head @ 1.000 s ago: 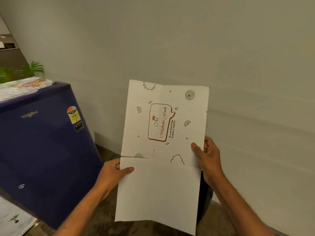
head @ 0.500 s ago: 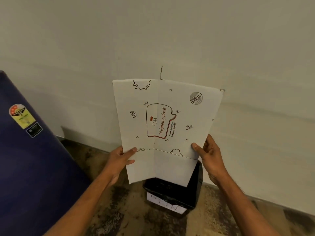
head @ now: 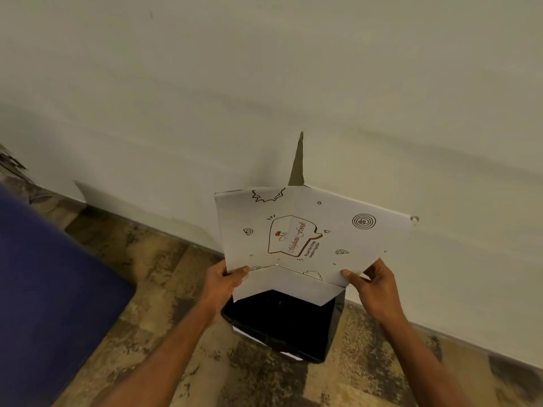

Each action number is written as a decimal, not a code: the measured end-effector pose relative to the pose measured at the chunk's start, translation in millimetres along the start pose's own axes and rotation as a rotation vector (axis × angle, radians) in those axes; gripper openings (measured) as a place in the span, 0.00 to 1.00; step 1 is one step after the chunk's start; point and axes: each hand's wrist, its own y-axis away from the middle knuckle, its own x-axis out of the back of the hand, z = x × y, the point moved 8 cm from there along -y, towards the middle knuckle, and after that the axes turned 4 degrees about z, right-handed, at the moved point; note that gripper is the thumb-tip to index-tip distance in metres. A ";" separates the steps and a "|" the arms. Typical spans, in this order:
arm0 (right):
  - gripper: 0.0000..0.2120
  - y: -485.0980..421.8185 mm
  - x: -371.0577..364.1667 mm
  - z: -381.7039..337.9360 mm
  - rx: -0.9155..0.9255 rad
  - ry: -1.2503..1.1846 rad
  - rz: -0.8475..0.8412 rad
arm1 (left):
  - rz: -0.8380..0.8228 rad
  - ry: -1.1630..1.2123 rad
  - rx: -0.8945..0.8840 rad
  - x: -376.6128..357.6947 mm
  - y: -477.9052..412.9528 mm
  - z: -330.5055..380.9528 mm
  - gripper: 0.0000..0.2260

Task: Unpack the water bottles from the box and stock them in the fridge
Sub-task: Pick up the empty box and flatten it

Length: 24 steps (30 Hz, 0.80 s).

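Lowered toward the floor since a second ago, and bent more along the middle fold. Held up close to the pale wall (head: pixel 264 83): flat white box (head: pixel 311 242), opened out and tilted, with its bottom flap hanging over the open top of a black bin (head: pixel 282 324). Cannot tell if touching the bin or not. Pinched at the lower left edge by the left grip (head: pixel 223 282), thumb on the printed side, fingers behind. Pinched at the lower right edge by the right grip (head: pixel 373 289), thumb on the front too, fingers curled behind.

Printed in the middle of the box in red-brown curly letters, turned sideways: looks like "Meghana Foods", inside a red-brown outline. Next to that, two small black lines, too tiny to read. Around it, little black drawings: a spiral, fruit slices, a cloud, a wavy shape at the top edge.

Sticking up behind the top edge, a thin brown flap (head: pixel 297 163). Standing on the brown patchy floor (head: pixel 164 274) right by the wall, just under the box: the bin. Off to the left, well apart from the bin: dark blue fridge (head: pixel 44 289), only one blurred part showing
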 end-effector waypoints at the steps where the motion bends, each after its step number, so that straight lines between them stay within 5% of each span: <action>1: 0.21 -5.6 -0.9 14.4 -0.016 0.008 0.003 | 0.003 -0.013 0.018 -4.4 -7.2 -14.8 0.13; 13: 0.18 -39.4 -42.0 201.3 -0.264 0.122 -0.061 | 0.073 -0.119 0.203 -19.5 -81.9 -172.1 0.12; 24: 0.18 -41.6 -81.8 321.8 -0.353 0.254 -0.153 | 0.169 -0.202 0.211 -27.0 -126.2 -219.2 0.14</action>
